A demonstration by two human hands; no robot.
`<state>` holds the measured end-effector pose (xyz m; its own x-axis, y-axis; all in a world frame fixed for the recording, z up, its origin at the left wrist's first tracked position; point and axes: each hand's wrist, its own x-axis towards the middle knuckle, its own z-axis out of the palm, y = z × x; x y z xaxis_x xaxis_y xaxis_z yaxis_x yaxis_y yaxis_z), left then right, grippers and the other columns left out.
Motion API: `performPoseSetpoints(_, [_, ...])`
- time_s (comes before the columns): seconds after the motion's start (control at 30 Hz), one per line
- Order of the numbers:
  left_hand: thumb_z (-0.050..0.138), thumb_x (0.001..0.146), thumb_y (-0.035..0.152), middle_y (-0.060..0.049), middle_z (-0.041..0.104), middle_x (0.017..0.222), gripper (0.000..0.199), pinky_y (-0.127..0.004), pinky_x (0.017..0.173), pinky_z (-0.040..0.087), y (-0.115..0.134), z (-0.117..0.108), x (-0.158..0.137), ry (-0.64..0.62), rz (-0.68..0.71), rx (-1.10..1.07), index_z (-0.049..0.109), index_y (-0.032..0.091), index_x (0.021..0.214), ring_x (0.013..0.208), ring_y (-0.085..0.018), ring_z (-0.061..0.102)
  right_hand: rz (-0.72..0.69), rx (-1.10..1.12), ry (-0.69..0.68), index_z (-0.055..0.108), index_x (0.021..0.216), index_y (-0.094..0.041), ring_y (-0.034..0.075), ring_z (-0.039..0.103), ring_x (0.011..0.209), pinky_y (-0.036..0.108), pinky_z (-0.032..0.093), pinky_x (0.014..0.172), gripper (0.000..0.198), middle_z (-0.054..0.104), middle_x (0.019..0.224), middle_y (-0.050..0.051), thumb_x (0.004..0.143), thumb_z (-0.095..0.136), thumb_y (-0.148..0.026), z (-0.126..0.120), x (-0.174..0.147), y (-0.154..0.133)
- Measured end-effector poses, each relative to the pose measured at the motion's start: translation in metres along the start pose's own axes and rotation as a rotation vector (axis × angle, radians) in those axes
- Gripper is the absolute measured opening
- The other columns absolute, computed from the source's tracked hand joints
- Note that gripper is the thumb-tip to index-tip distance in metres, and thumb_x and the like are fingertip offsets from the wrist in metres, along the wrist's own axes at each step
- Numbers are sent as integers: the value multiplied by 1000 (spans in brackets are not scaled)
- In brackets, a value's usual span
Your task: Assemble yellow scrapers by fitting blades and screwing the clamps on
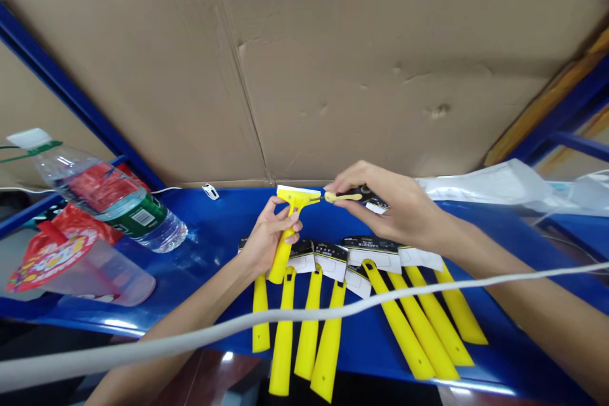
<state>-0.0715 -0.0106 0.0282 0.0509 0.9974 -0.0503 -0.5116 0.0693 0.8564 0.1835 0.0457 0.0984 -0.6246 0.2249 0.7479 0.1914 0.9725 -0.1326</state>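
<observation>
My left hand (271,235) is wrapped round the handle of a yellow scraper (283,252), whose wide head points up and away from me. In my right hand (390,200) is a screwdriver (343,196) with a yellow and black handle. Its thin metal shaft reaches left to the side of the scraper's head; whether the tip sits in a screw is too small to tell. Below my hands, several yellow handles (282,349) lie side by side on the blue shelf (209,304). Black-and-white printed cards (373,255) lie at their upper ends.
A water bottle (143,216) leans at the left, near a clear plastic cup (114,269) with a colourful rim. A white cable (209,333) crosses in front of my forearms. Cardboard (333,63) walls the back, and plastic wrapping (480,185) lies at the back right.
</observation>
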Motion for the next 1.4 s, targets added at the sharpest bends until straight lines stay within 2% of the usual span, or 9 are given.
performPoseSetpoints(0.1, [97, 72, 12, 3, 61, 94, 62, -17, 52, 35, 2, -1, 2, 12, 10, -6, 47, 26, 107, 68, -9, 56, 1, -94, 67, 63, 116, -25, 21, 74, 87, 34, 61, 71, 16, 74, 103, 6, 104, 74, -25, 2, -1, -1])
performPoseSetpoints(0.23, [98, 68, 11, 3, 60, 93, 65, -17, 52, 35, 4, -2, 4, 35, 11, 1, 46, 26, 105, 68, -9, 56, 36, -10, -19, 60, 125, -23, 26, 75, 112, 39, 63, 89, 25, 73, 125, 13, 104, 73, -25, 4, -1, 0])
performPoseSetpoints(0.37, [97, 72, 13, 2, 61, 95, 62, -18, 51, 35, 6, 0, 2, 25, 10, 18, 46, 25, 105, 68, -9, 56, 68, -121, 116, 62, 112, -25, 20, 75, 85, 33, 60, 72, 16, 76, 101, 4, 104, 75, -27, 7, -2, 3])
performPoseSetpoints(0.67, [98, 72, 14, 2, 62, 94, 62, -17, 50, 35, 5, 2, 0, 14, 3, 18, 45, 26, 104, 67, -9, 58, 47, -43, 166, 62, 114, -24, 19, 75, 85, 32, 59, 71, 19, 76, 100, 5, 102, 77, -24, 2, 1, 6])
performPoseSetpoints(0.83, [96, 74, 12, 3, 60, 92, 61, -17, 50, 35, 4, 0, 1, 32, -9, 12, 46, 26, 105, 67, -9, 57, 25, 72, 32, 63, 123, -21, 23, 75, 107, 37, 63, 88, 22, 75, 119, 12, 104, 72, -18, 1, 0, 7])
performPoseSetpoints(0.93, [96, 74, 13, 3, 60, 92, 61, -17, 50, 35, 3, -1, 2, 29, -15, 12, 45, 26, 105, 67, -9, 56, 18, -45, 127, 65, 110, -21, 18, 72, 81, 31, 59, 69, 15, 73, 97, 5, 102, 77, -22, 2, -1, 8])
performPoseSetpoints(1.07, [97, 73, 13, 3, 60, 92, 61, -16, 50, 35, 3, -2, 3, 35, -11, 21, 46, 26, 105, 67, -9, 56, 51, 46, 18, 63, 122, -20, 23, 74, 107, 37, 63, 89, 24, 73, 118, 11, 102, 75, -22, 3, -3, 10])
performPoseSetpoints(1.23, [96, 75, 12, 3, 60, 94, 61, -16, 51, 35, 5, -4, 4, 39, 3, 4, 45, 26, 105, 67, -8, 55, 30, -60, 99, 65, 114, -23, 19, 72, 84, 32, 61, 71, 15, 73, 99, 5, 103, 75, -25, 8, -5, 12])
performPoseSetpoints(1.4, [97, 75, 12, 3, 60, 94, 60, -16, 51, 34, 8, -5, 5, 40, 11, -5, 47, 26, 105, 67, -8, 55, 46, 50, 25, 63, 127, -24, 23, 76, 106, 38, 65, 87, 22, 76, 119, 10, 106, 70, -22, 8, -3, 11])
